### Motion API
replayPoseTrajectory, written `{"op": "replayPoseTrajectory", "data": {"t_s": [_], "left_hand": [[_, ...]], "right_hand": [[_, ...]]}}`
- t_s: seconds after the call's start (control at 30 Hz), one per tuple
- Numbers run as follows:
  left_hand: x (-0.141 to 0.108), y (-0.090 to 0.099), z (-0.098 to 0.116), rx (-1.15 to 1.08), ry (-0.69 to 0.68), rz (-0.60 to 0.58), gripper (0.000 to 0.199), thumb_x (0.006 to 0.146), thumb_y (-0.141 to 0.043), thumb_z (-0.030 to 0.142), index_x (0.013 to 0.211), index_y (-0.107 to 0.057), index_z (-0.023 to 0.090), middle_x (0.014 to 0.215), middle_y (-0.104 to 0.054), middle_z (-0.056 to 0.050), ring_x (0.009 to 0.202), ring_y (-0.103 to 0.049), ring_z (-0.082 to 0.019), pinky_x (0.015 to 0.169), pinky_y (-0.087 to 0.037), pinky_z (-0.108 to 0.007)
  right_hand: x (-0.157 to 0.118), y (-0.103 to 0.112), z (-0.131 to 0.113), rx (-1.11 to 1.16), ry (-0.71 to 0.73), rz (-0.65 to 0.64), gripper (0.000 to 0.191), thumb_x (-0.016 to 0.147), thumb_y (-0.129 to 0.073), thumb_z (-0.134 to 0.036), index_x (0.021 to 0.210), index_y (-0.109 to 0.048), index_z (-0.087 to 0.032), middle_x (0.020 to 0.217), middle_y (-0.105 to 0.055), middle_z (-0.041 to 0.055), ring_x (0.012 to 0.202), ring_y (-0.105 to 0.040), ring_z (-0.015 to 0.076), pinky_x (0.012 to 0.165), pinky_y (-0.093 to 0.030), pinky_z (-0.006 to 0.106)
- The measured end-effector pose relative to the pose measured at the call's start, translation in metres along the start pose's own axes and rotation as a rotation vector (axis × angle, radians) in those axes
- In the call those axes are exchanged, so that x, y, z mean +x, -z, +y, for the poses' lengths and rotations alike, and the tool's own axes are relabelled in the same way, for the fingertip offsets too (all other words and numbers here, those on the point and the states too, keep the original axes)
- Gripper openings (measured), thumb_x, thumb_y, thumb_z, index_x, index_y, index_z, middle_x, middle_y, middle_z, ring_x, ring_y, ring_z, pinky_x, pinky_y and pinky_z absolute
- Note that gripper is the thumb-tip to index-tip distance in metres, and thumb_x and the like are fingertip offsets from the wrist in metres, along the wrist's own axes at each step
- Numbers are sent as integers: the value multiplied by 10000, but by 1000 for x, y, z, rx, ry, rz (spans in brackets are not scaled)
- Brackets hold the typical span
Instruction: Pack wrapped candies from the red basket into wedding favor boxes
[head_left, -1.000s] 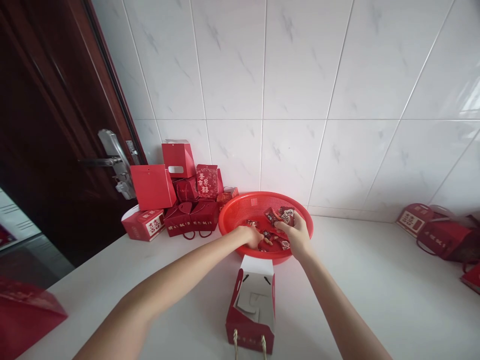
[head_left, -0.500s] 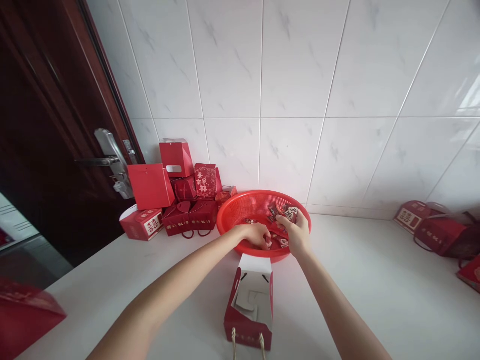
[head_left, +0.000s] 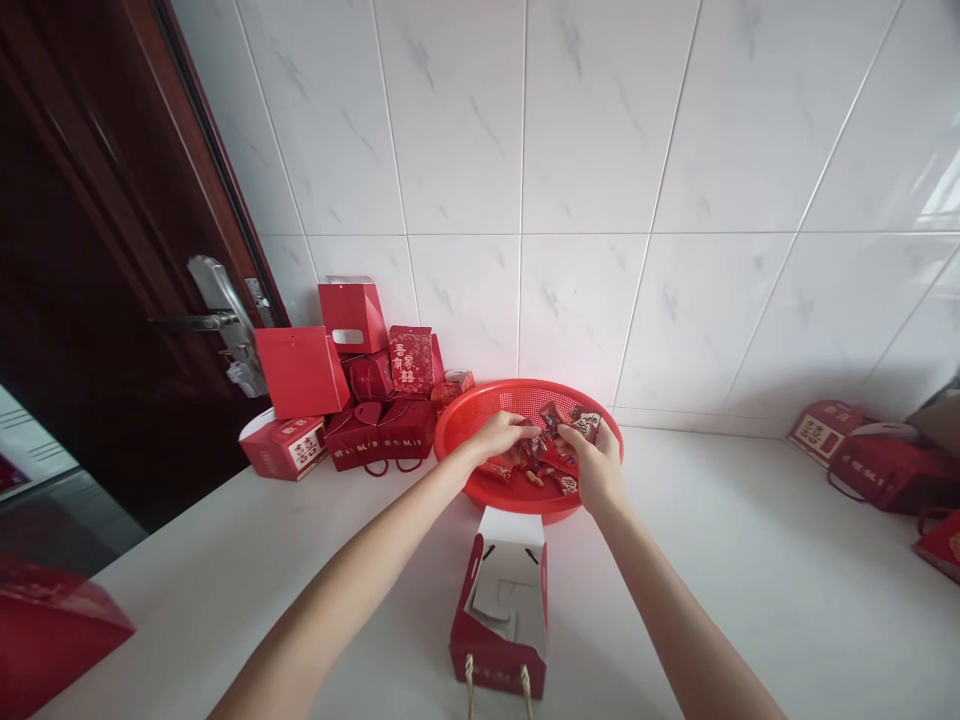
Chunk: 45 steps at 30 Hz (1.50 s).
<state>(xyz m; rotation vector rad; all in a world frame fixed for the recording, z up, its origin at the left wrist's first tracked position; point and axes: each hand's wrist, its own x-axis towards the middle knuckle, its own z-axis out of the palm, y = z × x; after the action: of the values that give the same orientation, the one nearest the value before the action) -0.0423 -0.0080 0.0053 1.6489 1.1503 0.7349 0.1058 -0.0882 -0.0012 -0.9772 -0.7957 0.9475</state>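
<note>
Both my hands are over the red plastic basket (head_left: 457,425), which has wrapped candies (head_left: 534,472) lying in its bottom. My left hand (head_left: 499,438) is closed at the fingertips on a small red-wrapped candy (head_left: 534,440), raised toward the other hand. Several red and white wrapped candies (head_left: 585,424) stick up from my right hand (head_left: 598,468), pinched between thumb and fingers. In front of the basket stands an open red gift box (head_left: 487,665) with a white inside and rope handles. Only folded white flaps show within it.
Red gift boxes (head_left: 300,372) are stacked at the left against the tiled wall (head_left: 585,130). More red boxes (head_left: 885,465) stand at the right end of the white table (head_left: 720,560). A red box (head_left: 52,640) sits near left. Beyond is a dark door (head_left: 112,250).
My left hand has risen from the basket's bottom with a candy and come closer to my right hand. The right hand stays nearly in place, still holding its candies.
</note>
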Motion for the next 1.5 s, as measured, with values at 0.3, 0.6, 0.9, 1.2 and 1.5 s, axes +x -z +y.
{"op": "replayPoseTrajectory", "data": {"t_s": [0.3, 0.6, 0.9, 1.2, 1.5], "left_hand": [[2, 5, -4, -92, -150, 195, 505, 697, -804, 498, 545, -421, 207, 523, -402, 64, 493, -394, -101, 501, -274, -252], [-4, 5, 1, -217, -181, 294, 300, 737, -717, 459, 678, -566, 207, 693, -597, 21, 652, -541, -153, 610, -385, -269], [-9, 5, 11, -357, -138, 243, 137, 696, -710, 301, 788, -728, 201, 890, -758, -22, 785, -676, -176, 720, -533, -278], [-12, 2, 8, -467, -272, 290, 242, 610, -784, 258, 830, -739, 167, 983, -765, -51, 973, -691, -196, 942, -531, -316], [-30, 24, -1, -163, -173, 203, 311, 692, -682, 196, 992, -767, 192, 1039, -770, -57, 984, -697, -213, 897, -533, -309]], "right_hand": [[2, 1, 2, -8, 7, -26, 247, 623, -778, -334, 739, -584, -234, 631, -655, -31, 609, -621, 173, 516, -515, 276], [1, 0, 1, -13, -1, -33, 247, 616, -772, -328, 721, -570, -231, 618, -639, -38, 598, -623, 172, 506, -510, 274], [-1, 0, -1, -21, -1, -43, 245, 627, -776, -323, 751, -585, -232, 654, -659, -27, 610, -621, 175, 516, -503, 276], [0, 2, -2, 12, -32, -78, 236, 601, -784, -291, 735, -603, -222, 689, -675, -16, 631, -617, 175, 544, -519, 280], [11, 9, -3, 192, -154, -101, 187, 605, -775, -275, 680, -613, -221, 726, -687, -2, 672, -668, 188, 579, -585, 295]]}}
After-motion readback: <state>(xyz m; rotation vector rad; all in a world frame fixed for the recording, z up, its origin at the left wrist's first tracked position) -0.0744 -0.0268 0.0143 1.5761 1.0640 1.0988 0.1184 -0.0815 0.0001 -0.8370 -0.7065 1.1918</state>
